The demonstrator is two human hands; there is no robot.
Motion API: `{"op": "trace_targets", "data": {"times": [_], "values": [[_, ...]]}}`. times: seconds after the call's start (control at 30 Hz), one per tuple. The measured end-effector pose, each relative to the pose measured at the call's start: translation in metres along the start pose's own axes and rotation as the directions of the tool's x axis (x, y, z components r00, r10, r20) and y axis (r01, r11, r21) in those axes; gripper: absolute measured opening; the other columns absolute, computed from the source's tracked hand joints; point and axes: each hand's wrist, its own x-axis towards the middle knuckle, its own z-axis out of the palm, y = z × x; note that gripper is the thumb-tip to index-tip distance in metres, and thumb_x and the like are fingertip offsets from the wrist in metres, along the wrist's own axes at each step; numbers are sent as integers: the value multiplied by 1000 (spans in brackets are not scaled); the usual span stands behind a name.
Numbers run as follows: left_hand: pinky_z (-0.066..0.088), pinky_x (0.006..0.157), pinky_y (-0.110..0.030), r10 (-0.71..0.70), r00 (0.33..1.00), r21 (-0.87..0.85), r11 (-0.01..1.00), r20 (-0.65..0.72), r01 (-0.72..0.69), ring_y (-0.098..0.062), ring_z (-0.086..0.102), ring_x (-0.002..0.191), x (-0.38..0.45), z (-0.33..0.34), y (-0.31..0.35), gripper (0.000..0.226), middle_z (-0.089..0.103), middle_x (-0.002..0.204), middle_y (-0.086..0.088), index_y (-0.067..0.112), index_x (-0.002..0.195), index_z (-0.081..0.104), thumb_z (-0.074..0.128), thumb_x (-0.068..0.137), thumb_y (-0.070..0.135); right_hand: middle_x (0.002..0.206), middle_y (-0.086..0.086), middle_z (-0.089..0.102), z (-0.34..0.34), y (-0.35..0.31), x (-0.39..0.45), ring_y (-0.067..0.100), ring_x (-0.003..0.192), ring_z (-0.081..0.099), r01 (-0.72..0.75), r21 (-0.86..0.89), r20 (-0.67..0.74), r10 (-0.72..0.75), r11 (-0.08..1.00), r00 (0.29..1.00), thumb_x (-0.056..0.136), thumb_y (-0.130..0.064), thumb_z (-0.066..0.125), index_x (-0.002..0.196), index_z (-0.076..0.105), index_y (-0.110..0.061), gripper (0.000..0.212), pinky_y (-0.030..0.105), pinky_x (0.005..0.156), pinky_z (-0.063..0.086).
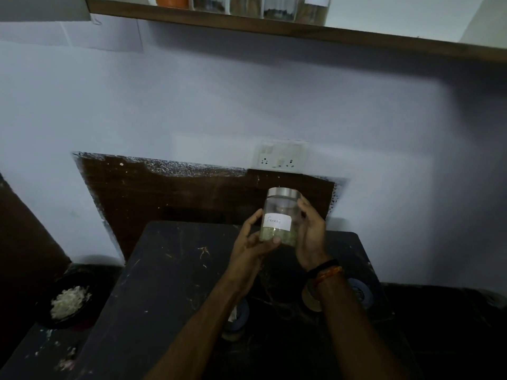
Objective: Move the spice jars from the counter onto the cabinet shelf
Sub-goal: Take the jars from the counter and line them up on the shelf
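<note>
A clear glass spice jar (280, 218) with a silver metal lid and a white handwritten label is held upright in the air above the far right part of the dark counter (170, 270), greenish seeds filling its bottom. The left hand (251, 242) cups its lower left side, thumb across the front below the label. The right hand (311, 231) presses its right side, fingers reaching up near the lid. High above, the wooden cabinet shelf (274, 26) carries a row of jars (263, 6). Behind the held jar, a wall socket (279, 156) sits above a brown backboard (178, 193).
</note>
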Motion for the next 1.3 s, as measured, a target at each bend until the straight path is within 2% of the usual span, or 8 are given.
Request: {"op": "trace_targets", "data": {"times": [0.13, 0.23, 0.47, 0.6, 0.83, 0.97, 1.13, 1.3], "values": [[52, 100, -54, 36, 999, 149, 988, 1, -35, -29, 65, 119, 5, 8, 3, 97, 68, 128, -10, 37, 145, 46, 95, 62, 25, 126, 22, 68, -6, -5, -5, 34, 106, 68, 9, 1, -26, -9, 1000, 1000, 102, -36, 46, 136, 58, -4, 49, 39, 80, 60], [52, 100, -58, 60, 998, 200, 978, -6, -57, -30, 66, 118, 10, 14, 6, 97, 68, 127, -11, 39, 142, 48, 96, 59, 22, 109, 12, 75, -10, -10, -2, 26, 93, 73, 38, -15, -19, -38, 999, 999, 102, -37, 47, 126, 64, -9, 41, 33, 70, 61], [59, 91, -42, 174, 985, 264, 951, -21, -162, -22, 69, 112, 27, 39, 18, 98, 70, 121, -5, 40, 140, 52, 97, 54, 22, 133, 22, 65, -5, -47, 1, 43, 121, 62, 95, -76, 19, -94, 993, 995, 97, -48, 56, 136, 60, -10, 54, 58, 101, 49], [58, 92, -39, 226, 973, 271, 935, 39, -228, -19, 67, 115, 43, 56, 37, 98, 69, 124, -3, 40, 142, 50, 96, 59, 16, 135, 26, 62, 0, -84, 7, 49, 127, 56, 138, -88, 24, -136, 987, 990, 99, -47, 54, 137, 58, -5, 57, 62, 106, 44], [57, 96, -39, 299, 942, 292, 897, 153, -332, -15, 64, 119, 75, 99, 96, 93, 64, 132, 3, 48, 139, 50, 94, 63, 18, 120, 20, 69, 16, -163, 11, 30, 97, 69, 282, -61, 105, -275, 958, 956, 92, -49, 54, 137, 59, -4, 63, 38, 77, 60], [60, 84, -28, 377, 904, 299, 855, 201, -423, -10, 67, 112, 94, 129, 134, 89, 64, 129, 5, 47, 138, 51, 92, 66, 16, 113, 12, 75, 24, -211, 21, 25, 93, 73, 361, -77, 147, -348, 929, 926, 100, -46, 50, 133, 64, -10, 51, 38, 75, 63], [58, 80, -22, 457, 851, 295, 802, 259, -520, -9, 68, 109, 112, 163, 174, 88, 65, 128, 0, 43, 140, 51, 91, 68, 11, 122, 19, 72, 34, -264, 26, 30, 98, 73, 454, -82, 163, -438, 887, 884, 100, -48, 52, 129, 67, -10, 50, 41, 76, 62], [58, 85, -26, 507, 805, 282, 759, 309, -586, -9, 67, 112, 127, 184, 203, 88, 66, 128, 0, 42, 141, 49, 90, 70, 11, 114, 14, 76, 41, -304, 34, 31, 99, 74, 505, -126, 192, -479, 854, 857, 100, -50, 52, 111, 78, -21, 40, 48, 82, 62]]}}
